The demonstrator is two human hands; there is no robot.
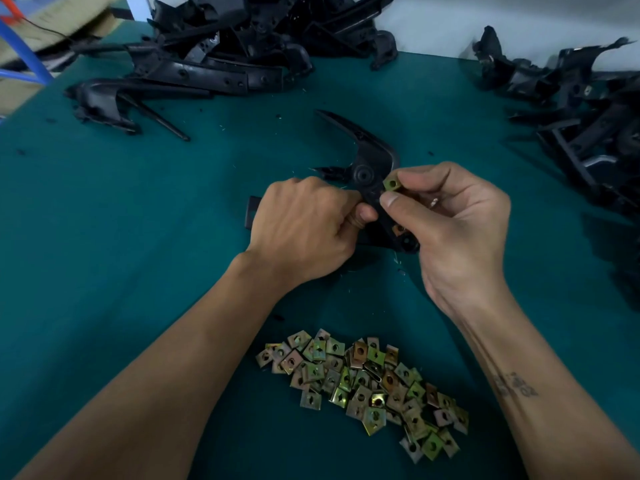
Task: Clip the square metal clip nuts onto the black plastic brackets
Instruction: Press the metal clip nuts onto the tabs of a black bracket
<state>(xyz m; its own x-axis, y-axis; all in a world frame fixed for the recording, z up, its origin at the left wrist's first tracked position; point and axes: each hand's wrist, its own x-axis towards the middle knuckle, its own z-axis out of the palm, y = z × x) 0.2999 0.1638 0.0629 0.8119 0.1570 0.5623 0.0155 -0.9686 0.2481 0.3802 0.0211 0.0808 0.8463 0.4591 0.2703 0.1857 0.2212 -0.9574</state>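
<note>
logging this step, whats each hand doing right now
Left hand: closed, gripping the black bracket.
Right hand: closed, pinching a clip nut against the bracket.

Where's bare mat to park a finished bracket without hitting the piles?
Bare green mat lies left of the left hand, below the far-left bracket pile. A smaller bare strip runs between that pile and the right bracket pile. Crowded: both piles at the far edge, the held bracket at centre, and the clip nut heap between the forearms.

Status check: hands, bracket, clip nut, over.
Left hand grips bracket. Right hand pinches clip nut at bracket edge. Nothing in the way.
</note>
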